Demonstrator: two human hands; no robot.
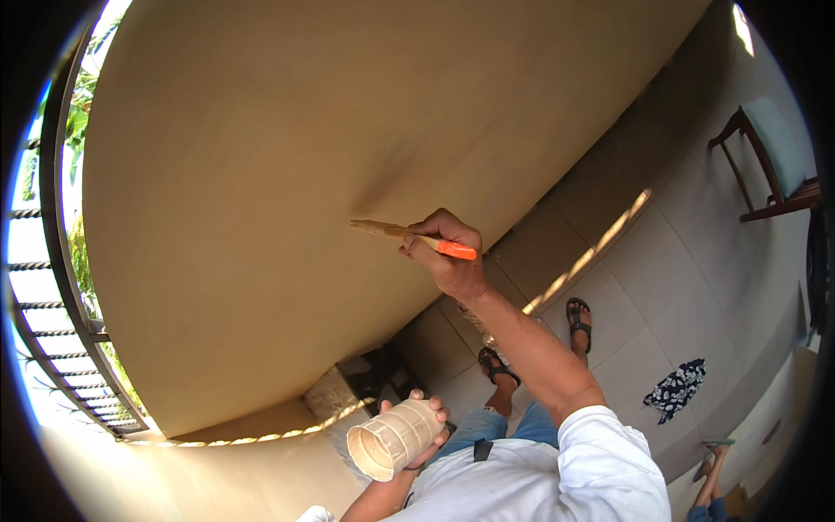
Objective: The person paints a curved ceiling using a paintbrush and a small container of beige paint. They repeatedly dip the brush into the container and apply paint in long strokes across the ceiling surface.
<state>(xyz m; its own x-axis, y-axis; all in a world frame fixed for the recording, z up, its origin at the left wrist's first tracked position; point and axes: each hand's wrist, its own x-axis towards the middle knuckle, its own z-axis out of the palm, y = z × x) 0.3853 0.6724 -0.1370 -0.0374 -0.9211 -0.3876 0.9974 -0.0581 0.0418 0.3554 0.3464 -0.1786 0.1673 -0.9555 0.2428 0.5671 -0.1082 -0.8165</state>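
Note:
My right hand (444, 252) is closed round a paintbrush (454, 249) with an orange-tipped handle. Its paint-stained head (372, 226) points left at the beige wall (252, 174); I cannot tell whether the bristles touch the surface. Below and to the left, my left hand (426, 431) grips a cream, ribbed cylindrical container (390, 438), tilted so its open end faces left and toward me. Its inside is coated in pale cream, and my fingertips wrap over its far side.
A black railing (54, 226) runs along the left. On the tiled floor (626, 296) are my sandalled feet, a dark patterned cloth (674, 390), a wooden chair (774, 161) at right and another person's legs (709, 478) at lower right. A dark speckled object (387, 374) sits by the wall's base.

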